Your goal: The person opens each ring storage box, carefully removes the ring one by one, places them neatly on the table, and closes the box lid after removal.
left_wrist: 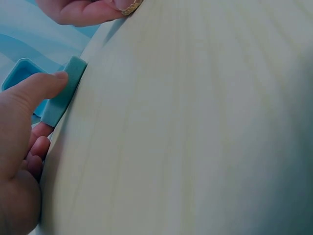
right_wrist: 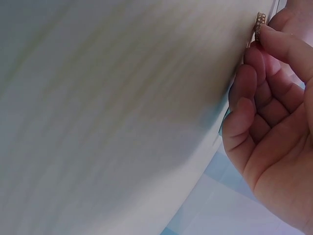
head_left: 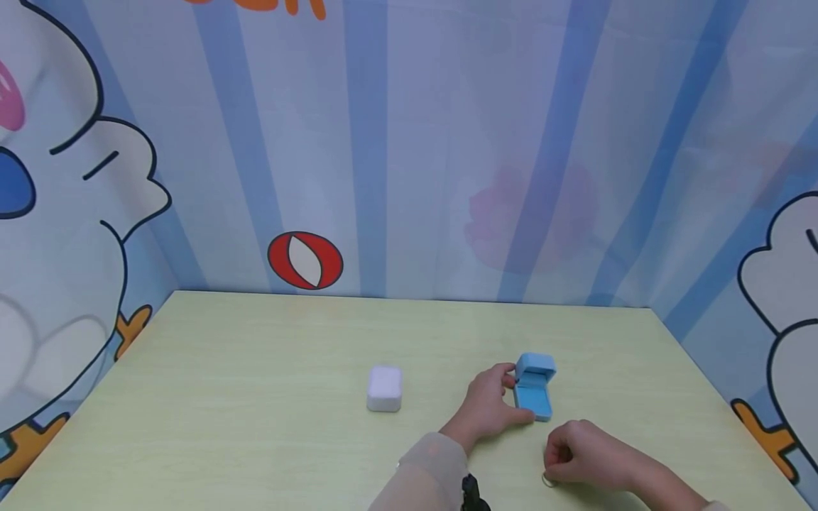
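Note:
A small light-blue ring box [head_left: 533, 403] stands on the table with its lid raised. My left hand [head_left: 487, 404] grips it from the left, thumb at the front and fingers towards the back. In the left wrist view that thumb lies on the box's edge [left_wrist: 70, 90]. My right hand [head_left: 594, 454] is just in front of the box, to its right. Between its thumb and index finger it pinches a gold ring [right_wrist: 260, 25] with a studded band; the ring is low, close to the tabletop, and partly covered by the fingertips.
A white, rounded box [head_left: 385, 389] sits on the light wood table [head_left: 255, 397], left of my left hand. Behind the table hangs a blue striped cloth [head_left: 409, 156] with cartoon prints, which also runs along both sides.

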{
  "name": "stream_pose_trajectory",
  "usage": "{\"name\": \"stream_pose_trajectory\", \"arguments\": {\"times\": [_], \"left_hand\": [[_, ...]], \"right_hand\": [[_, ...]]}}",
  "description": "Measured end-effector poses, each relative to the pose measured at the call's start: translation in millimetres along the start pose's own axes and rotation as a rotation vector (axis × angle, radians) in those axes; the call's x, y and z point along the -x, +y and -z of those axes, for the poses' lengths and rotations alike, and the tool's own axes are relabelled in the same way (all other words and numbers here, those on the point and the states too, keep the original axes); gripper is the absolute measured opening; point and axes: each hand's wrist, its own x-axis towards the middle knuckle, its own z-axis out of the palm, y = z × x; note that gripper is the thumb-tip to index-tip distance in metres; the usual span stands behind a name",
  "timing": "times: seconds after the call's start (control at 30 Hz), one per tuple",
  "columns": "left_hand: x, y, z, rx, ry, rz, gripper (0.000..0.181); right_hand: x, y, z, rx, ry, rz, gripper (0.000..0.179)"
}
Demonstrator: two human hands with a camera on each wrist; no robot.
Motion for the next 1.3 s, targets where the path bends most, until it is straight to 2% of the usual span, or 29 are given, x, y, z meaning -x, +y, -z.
{"name": "stream_pose_trajectory", "arguments": {"times": [1.3], "left_hand": [[-0.3,-0.1,-0.2,-0.004,0.006,-0.023,0.076]], "right_hand": [[-0.4,5.2,-0.1,-0.014,-0.004,-0.014,0.014]]}}
